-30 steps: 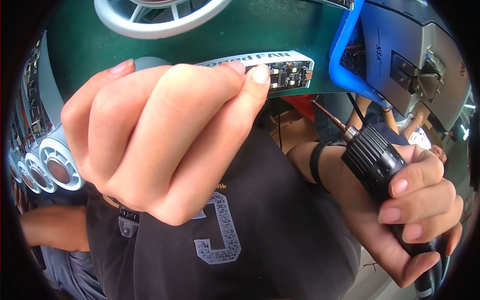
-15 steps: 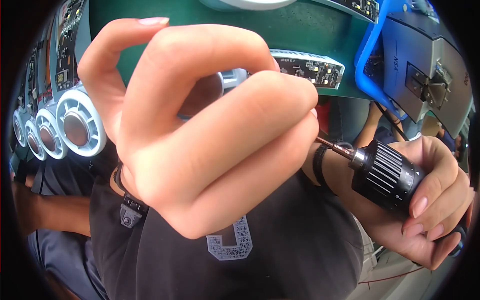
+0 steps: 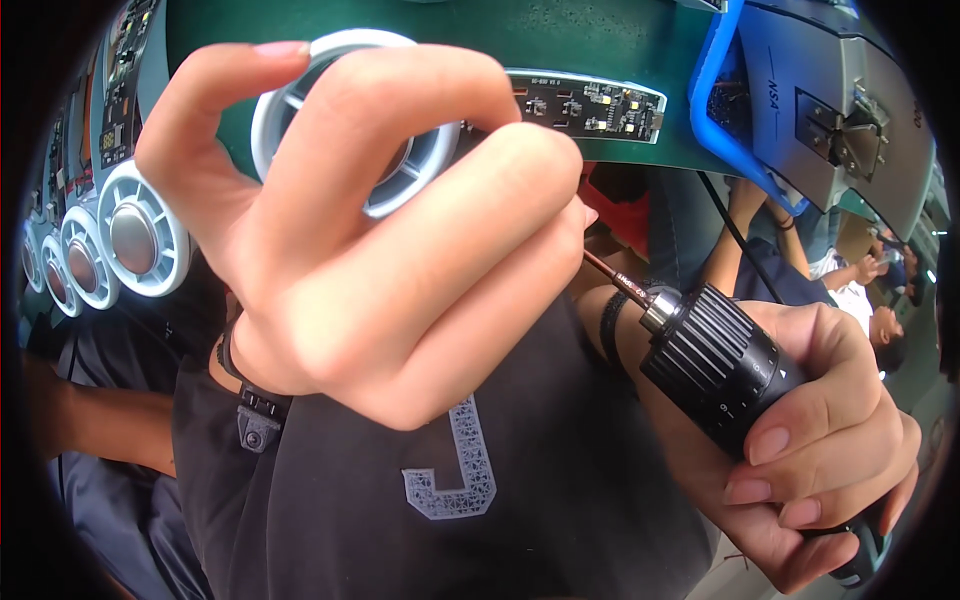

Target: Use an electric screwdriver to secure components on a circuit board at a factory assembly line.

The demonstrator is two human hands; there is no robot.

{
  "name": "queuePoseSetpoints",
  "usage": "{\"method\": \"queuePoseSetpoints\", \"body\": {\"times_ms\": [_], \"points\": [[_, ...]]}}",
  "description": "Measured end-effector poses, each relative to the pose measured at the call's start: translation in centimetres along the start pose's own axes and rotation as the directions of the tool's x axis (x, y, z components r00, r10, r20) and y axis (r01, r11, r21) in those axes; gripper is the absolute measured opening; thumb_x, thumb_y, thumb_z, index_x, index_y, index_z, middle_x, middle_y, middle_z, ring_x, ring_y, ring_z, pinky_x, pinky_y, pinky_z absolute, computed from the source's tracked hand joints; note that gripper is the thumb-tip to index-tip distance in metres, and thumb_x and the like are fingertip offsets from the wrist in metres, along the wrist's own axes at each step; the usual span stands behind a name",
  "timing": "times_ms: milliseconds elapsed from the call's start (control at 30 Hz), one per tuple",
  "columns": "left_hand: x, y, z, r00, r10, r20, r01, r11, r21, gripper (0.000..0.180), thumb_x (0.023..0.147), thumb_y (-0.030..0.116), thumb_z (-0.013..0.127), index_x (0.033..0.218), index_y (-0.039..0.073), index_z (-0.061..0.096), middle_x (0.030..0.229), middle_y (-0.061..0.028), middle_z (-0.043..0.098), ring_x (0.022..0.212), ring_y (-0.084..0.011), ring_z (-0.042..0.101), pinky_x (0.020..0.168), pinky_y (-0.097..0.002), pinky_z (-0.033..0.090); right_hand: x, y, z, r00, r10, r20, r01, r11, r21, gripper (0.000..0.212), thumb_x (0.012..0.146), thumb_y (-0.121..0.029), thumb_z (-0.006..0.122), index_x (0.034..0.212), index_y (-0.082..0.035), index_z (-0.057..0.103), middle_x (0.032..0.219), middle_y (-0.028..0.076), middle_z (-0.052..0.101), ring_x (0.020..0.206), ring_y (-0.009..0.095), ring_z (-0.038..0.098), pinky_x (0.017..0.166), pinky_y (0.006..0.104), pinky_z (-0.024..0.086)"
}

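Observation:
My left hand [image 3: 400, 230] is raised in the middle, two fingers folded together and the others bent apart; whatever the folded fingertips hold is hidden. My right hand [image 3: 830, 420] grips a black electric screwdriver [image 3: 725, 365] with a ribbed collar. Its thin bit [image 3: 615, 275] points up left and runs to my left fingertips, where its end is hidden. Behind my left hand, partly covered, a pale round ring with spokes [image 3: 268, 125] lies on the green work surface [image 3: 560, 35]. A curved strip with a black circuit board [image 3: 590, 108] extends right from it.
Several similar round spoked parts with metal centres [image 3: 135, 237] stand in a row at the left. A blue rail [image 3: 708, 100] and a grey metal machine [image 3: 845, 125] are at the right. People sit beyond, and a neighbour's forearm [image 3: 115, 430] shows at the left.
My right hand and the screwdriver have shifted left and down. My left hand has shifted slightly left and up, and more of the ring behind it shows.

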State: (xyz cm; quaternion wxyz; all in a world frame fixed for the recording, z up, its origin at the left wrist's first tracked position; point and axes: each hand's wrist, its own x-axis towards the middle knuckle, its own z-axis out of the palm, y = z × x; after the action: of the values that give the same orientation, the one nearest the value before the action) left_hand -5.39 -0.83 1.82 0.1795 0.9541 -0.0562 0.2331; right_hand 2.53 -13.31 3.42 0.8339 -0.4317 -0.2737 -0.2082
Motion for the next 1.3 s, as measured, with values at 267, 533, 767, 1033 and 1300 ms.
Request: {"method": "queuePoseSetpoints", "body": {"times_ms": [267, 533, 767, 1033, 1300], "points": [[0.6, 0.8, -1.1, 0.974, -0.056, 0.220, 0.042, 0.997, 0.067, 0.020, 0.059, 0.027, 0.080, 0.074, 0.015, 0.080, 0.080, 0.0038, 0.075, 0.093, -0.0181, 0.069, 0.106, -0.0418, 0.035, -1.2, 0.2, 1.0, 1.000, 0.018, 0.024, -0.017, 0.999, -0.027, 0.024, 0.094, -0.023, 0.068, 0.105, -0.008, 0.054, 0.070, -0.005, 0.055, 0.048, 0.007, 0.052, 0.048, 0.0250, 0.046], [1.8, 1.3, 0.2, 0.986, -0.049, 0.162, 0.029, 0.992, 0.121, 0.019, 0.061, 0.028, 0.080, 0.074, 0.014, 0.079, 0.079, 0.0039, 0.075, 0.094, -0.0184, 0.070, 0.106, -0.0426, 0.034, -0.2, 0.3, -0.4, 0.996, 0.040, 0.085, -0.038, 0.999, -0.026, 0.025, 0.094, -0.025, 0.067, 0.107, -0.008, 0.054, 0.071, -0.004, 0.055, 0.048, 0.007, 0.051, 0.048, 0.0253, 0.046], [1.4, 2.1, 0.8, 0.957, -0.285, 0.047, 0.289, 0.953, -0.096, 0.020, 0.062, 0.030, 0.080, 0.074, 0.014, 0.079, 0.079, 0.0039, 0.075, 0.093, -0.0177, 0.071, 0.105, -0.0432, 0.034, -1.7, 2.1, 0.8, 0.993, 0.049, 0.107, -0.045, 0.998, -0.044, 0.026, 0.095, -0.026, 0.067, 0.108, -0.008, 0.055, 0.072, -0.004, 0.055, 0.048, 0.008, 0.051, 0.048, 0.0256, 0.046], [3.7, 2.6, -0.6, 0.974, -0.109, 0.198, 0.082, 0.986, 0.143, 0.022, 0.060, 0.031, 0.077, 0.074, 0.014, 0.080, 0.079, 0.0033, 0.075, 0.093, -0.0179, 0.071, 0.104, -0.0435, 0.035, -2.6, 2.3, 1.2, 0.987, 0.068, 0.147, -0.056, 0.995, -0.080, 0.027, 0.095, -0.028, 0.066, 0.110, -0.008, 0.055, 0.073, -0.004, 0.055, 0.048, 0.009, 0.051, 0.048, 0.0259, 0.045], [1.5, 1.4, 1.7, 0.996, -0.079, 0.031, 0.076, 0.992, 0.105, 0.023, 0.060, 0.034, 0.078, 0.073, 0.014, 0.079, 0.078, 0.0045, 0.074, 0.089, -0.0165, 0.070, 0.103, -0.0440, 0.034, -3.4, 3.4, 1.7, 0.980, 0.073, 0.183, -0.049, 0.990, -0.133, 0.029, 0.096, -0.030, 0.065, 0.111, -0.008, 0.055, 0.074, -0.003, 0.055, 0.047, 0.009, 0.050, 0.048, 0.0262, 0.045]]}}
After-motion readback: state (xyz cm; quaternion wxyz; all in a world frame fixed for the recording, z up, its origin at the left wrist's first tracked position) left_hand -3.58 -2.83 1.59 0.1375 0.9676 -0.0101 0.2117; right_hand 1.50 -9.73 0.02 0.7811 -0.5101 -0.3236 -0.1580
